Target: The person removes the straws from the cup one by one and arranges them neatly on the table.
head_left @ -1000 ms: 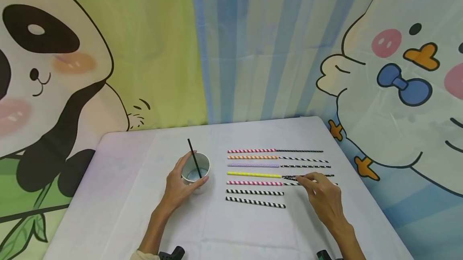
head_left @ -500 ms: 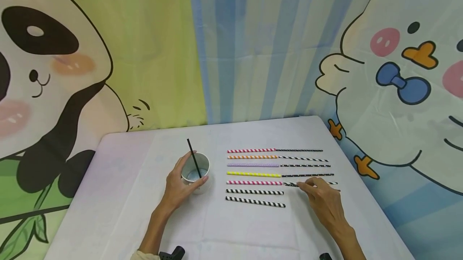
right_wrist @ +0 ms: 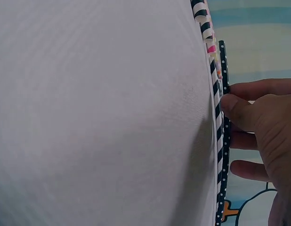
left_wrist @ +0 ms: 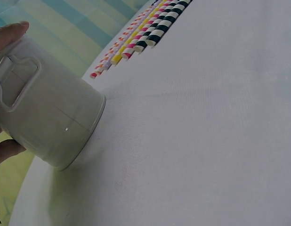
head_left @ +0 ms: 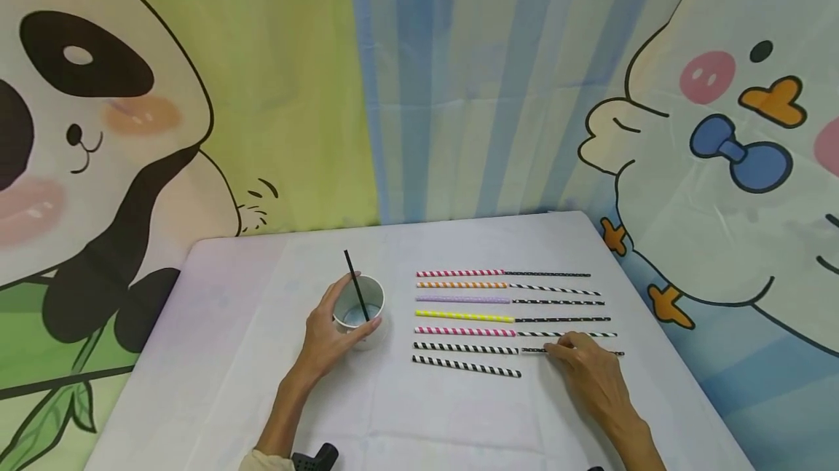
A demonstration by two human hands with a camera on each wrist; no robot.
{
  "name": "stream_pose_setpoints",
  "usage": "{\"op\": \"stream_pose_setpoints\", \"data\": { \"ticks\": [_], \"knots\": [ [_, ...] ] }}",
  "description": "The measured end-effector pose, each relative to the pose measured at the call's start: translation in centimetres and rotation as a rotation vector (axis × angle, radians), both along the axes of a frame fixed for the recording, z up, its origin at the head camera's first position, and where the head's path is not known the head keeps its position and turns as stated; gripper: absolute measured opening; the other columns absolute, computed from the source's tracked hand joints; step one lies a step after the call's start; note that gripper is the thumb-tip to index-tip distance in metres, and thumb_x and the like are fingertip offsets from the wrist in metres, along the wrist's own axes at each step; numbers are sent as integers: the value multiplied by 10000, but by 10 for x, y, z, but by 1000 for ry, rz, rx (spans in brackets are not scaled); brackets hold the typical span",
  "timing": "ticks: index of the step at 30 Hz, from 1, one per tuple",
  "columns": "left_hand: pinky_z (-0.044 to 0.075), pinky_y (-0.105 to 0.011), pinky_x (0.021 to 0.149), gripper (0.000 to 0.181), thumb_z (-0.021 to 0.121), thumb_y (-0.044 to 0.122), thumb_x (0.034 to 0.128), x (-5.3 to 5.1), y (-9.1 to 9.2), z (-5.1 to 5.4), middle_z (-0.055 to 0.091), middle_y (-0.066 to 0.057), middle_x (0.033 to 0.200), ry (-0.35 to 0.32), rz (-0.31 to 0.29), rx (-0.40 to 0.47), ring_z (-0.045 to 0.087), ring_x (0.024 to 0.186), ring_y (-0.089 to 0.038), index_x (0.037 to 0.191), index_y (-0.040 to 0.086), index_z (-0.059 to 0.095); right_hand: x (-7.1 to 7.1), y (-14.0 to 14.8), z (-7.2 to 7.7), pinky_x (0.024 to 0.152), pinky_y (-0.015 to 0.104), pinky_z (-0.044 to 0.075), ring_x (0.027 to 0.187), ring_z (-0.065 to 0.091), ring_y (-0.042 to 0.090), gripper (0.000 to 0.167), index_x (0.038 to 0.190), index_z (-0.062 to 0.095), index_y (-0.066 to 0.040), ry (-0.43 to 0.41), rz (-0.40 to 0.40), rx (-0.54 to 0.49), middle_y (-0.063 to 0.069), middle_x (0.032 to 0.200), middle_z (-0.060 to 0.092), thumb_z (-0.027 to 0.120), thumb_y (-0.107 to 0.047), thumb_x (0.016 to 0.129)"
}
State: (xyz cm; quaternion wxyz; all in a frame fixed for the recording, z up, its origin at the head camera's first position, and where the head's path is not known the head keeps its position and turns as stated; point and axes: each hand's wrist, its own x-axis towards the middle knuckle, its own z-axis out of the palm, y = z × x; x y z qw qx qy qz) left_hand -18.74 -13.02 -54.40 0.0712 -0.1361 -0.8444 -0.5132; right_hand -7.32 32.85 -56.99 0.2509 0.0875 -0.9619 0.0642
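Observation:
My left hand (head_left: 328, 336) holds a white cup (head_left: 378, 289) round its side, and one black straw (head_left: 353, 274) leans up out of it. In the left wrist view the cup's wall (left_wrist: 60, 108) and moulded handle show. Over on the right, my right hand (head_left: 590, 369) pinches a black straw with white dots (head_left: 532, 350) between thumb and fingers. That straw lies in line with the right end of a thick black-and-white striped straw (head_left: 465, 348), a small gap between them. The right wrist view shows the dotted straw (right_wrist: 223, 61) under the thumb.
Rows of straws lie across the white table (head_left: 229, 354): red-striped (head_left: 459, 273), orange-striped (head_left: 462, 285), lilac (head_left: 462, 299), yellow (head_left: 462, 316) and pink-striped (head_left: 462, 331), each with a thinner black patterned straw at its right end. Another black-and-white striped straw (head_left: 465, 366) lies nearest. Cartoon curtains (head_left: 439, 92) stand behind.
My right hand has moved toward the near side with the dotted straw, from the yellow row past the pink row to the first black-and-white row. The left hand stays on the cup.

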Motion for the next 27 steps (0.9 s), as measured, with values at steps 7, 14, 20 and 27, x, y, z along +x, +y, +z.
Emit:
{"op": "stream_pose_setpoints", "data": {
  "ticks": [7,14,20,27],
  "knots": [
    [529,-647,1055,888,935,359,864,0,1,0,627,-28,1505,3,-3,-1,634,1334,-351,1629,298,488,0,3,-8,603,293,490,726,539,90,288,899,902,-202,-32,-6,3,-47,820,656,872,68,803],
    [527,-654,1064,888,933,363,865,0,1,0,615,-25,1527,-2,-8,9,624,1349,-368,1630,309,484,-2,5,-8,635,333,540,767,617,123,244,924,896,-188,-62,3,8,-43,831,692,897,24,803],
    [531,-646,1057,887,931,352,866,0,1,-1,618,-30,1515,1,-7,10,627,1344,-370,1630,307,483,-5,7,-4,608,296,509,749,619,106,247,932,890,-203,-74,17,-12,-71,800,678,943,-27,767],
    [534,-652,1050,883,932,344,866,0,1,-1,622,-48,1507,10,-6,7,629,1336,-385,1629,282,491,-8,9,-2,638,316,531,753,623,92,246,936,891,-218,-111,20,-13,-77,820,686,947,-45,771]
  ]
}}
